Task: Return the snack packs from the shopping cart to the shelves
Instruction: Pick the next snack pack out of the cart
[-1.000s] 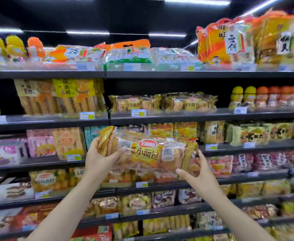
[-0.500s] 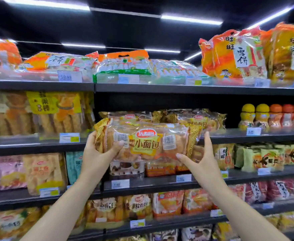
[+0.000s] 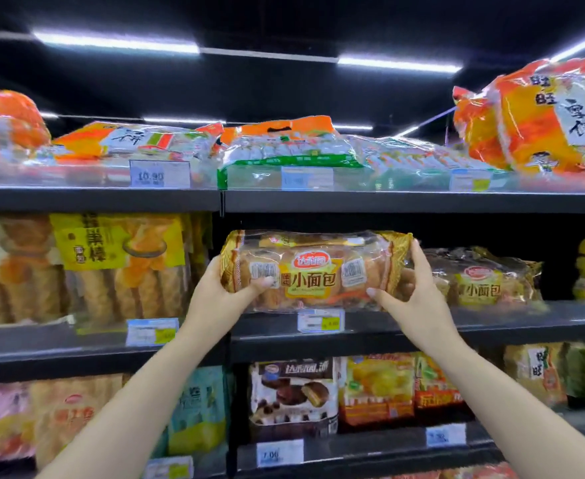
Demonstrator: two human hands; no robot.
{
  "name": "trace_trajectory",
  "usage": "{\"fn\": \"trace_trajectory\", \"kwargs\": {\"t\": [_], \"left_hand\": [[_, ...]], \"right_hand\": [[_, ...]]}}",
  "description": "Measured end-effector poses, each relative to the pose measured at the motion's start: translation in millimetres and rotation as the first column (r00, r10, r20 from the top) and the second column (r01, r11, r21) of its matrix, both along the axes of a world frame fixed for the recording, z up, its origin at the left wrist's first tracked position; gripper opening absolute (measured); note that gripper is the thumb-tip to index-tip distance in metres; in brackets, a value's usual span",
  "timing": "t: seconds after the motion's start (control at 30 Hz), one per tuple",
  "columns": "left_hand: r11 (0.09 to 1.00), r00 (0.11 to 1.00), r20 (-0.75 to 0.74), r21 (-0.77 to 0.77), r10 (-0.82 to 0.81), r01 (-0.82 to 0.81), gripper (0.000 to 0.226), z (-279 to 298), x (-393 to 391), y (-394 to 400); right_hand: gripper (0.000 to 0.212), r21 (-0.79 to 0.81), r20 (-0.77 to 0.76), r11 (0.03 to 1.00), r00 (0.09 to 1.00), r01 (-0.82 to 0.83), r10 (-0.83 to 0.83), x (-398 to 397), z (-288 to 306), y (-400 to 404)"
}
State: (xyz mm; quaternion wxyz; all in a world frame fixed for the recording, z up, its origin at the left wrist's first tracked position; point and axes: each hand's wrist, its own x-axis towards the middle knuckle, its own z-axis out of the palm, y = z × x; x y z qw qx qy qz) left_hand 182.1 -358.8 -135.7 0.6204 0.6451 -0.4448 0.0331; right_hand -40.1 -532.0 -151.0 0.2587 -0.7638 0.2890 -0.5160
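Head view: at centre frame I hold the bread pack (image 3: 313, 271) level at the second shelf (image 3: 491, 323), long axis left-right, label facing me. A matching pack (image 3: 481, 281) lies just right; yellow stick packs (image 3: 111, 267) stand left. My left hand (image 3: 222, 292) and right hand (image 3: 412, 292) grip its ends, fingers curled round.

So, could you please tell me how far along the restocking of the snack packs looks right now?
Done: a matching bread pack already lies on the dark metal shelf. In hand: left hand and right hand grip the clear gold-edged bread pack at that shelf. Left: letting go; the cart is out of view.
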Motion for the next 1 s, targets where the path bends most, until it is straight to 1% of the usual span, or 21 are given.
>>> {"fn": "trace_trajectory", "kwargs": {"t": [0.07, 0.13, 0.17, 0.23, 0.3, 0.33, 0.4, 0.43, 0.47, 0.5, 0.57, 0.63, 0.7, 0.77, 0.83, 0.93, 1.0], "left_hand": [[0.999, 1.000, -0.003, 0.022, 0.031, -0.031, 0.044, -0.1, 12.9, -8.4], [0.997, 0.999, 0.011, 0.060, 0.050, -0.051, 0.032, -1.4, 21.6, -15.5], [0.994, 0.997, 0.027, 0.087, 0.067, -0.069, 0.030, -3.4, 25.6, -19.0], [0.987, 0.993, 0.062, 0.119, 0.100, -0.107, 0.036, -5.7, 30.0, -24.0], [0.986, 0.990, 0.084, 0.117, 0.111, -0.121, 0.038, -5.0, 31.9, -28.0], [0.986, 0.989, 0.091, 0.114, 0.114, -0.124, 0.046, -4.3, 32.9, -29.9], [0.983, 0.984, 0.117, 0.110, 0.133, -0.146, 0.090, -3.1, 37.4, -33.6], [0.984, 0.984, 0.128, 0.108, 0.128, -0.142, 0.104, -3.5, 41.0, -35.7], [0.986, 0.983, 0.142, 0.107, 0.114, -0.129, 0.109, -4.8, 44.1, -36.8], [0.986, 0.983, 0.157, 0.116, 0.098, -0.116, 0.108, -7.4, 47.8, -38.4], [0.982, 0.981, 0.174, 0.149, 0.085, -0.112, 0.096, -12.5, 54.4, -42.0], [0.977, 0.978, 0.182, 0.166, 0.102, -0.133, 0.084, -12.9, 57.7, -46.5], [0.976, 0.979, 0.171, 0.171, 0.106, -0.136, 0.079, -10.1, 59.8, -51.6], [0.967, 0.977, 0.175, 0.201, 0.123, -0.158, 0.079, -6.6, 60.3, -57.0], [0.946, 0.971, 0.187, 0.262, 0.146, -0.193, 0.083, -4.6, 60.3, -62.0], [0.882, 0.952, 0.248, 0.389, 0.178, -0.266, 0.091, -4.9, 59.4, -64.8], [0.844, 0.937, 0.285, 0.435, 0.203, -0.315, 0.092, -6.0, 59.1, -64.1]], "right_hand": [[0.107, 0.001, -0.024, 1.000, 1.000, 0.010, -0.010, 13.1, -1.2, -4.9], [0.105, 0.001, -0.044, 1.000, 0.999, 0.016, -0.016, 22.4, -3.2, -10.1], [0.104, 0.000, -0.053, 1.000, 0.998, 0.022, -0.022, 25.7, -4.0, -12.9], [0.101, 0.002, -0.054, 1.000, 0.998, 0.025, -0.025, 30.1, -4.2, -17.2], [0.100, 0.008, -0.055, 1.000, 0.998, 0.028, -0.028, 32.0, -1.9, -19.9], [0.099, 0.008, -0.062, 0.999, 0.998, 0.033, -0.032, 32.1, 0.0, -20.2], [0.100, 0.005, -0.086, 0.999, 0.995, 0.047, -0.047, 31.7, 3.6, -20.1], [0.101, 0.002, -0.106, 0.998, 0.992, 0.062, -0.061, 31.4, 4.7, -20.4], [0.102, -0.004, -0.134, 0.997, 0.988, 0.081, -0.081, 30.6, 5.0, -21.5], [0.104, -0.013, -0.162, 0.995, 0.982, 0.098, -0.099, 29.7, 4.7, -22.7], [0.104, -0.030, -0.200, 0.992, 0.972, 0.119, -0.123, 28.7, 3.2, -26.1], [0.101, -0.040, -0.215, 0.992, 0.969, 0.118, -0.124, 29.4, 3.4, -28.6], [0.096, -0.052, -0.239, 0.991, 0.962, 0.121, -0.130, 32.1, 6.8, -30.1], [0.092, -0.050, -0.280, 0.987, 0.947, 0.149, -0.158, 35.8, 9.5, -32.2], [0.092, -0.032, -0.319, 0.986, 0.934, 0.161, -0.163, 38.7, 8.8, -34.6], [0.094, 0.004, -0.392, 0.987, 0.908, 0.163, -0.148, 40.6, 3.0, -39.9], [0.094, 0.003, -0.419, 0.986, 0.896, 0.168, -0.151, 40.2, 0.5, -42.2]]}}
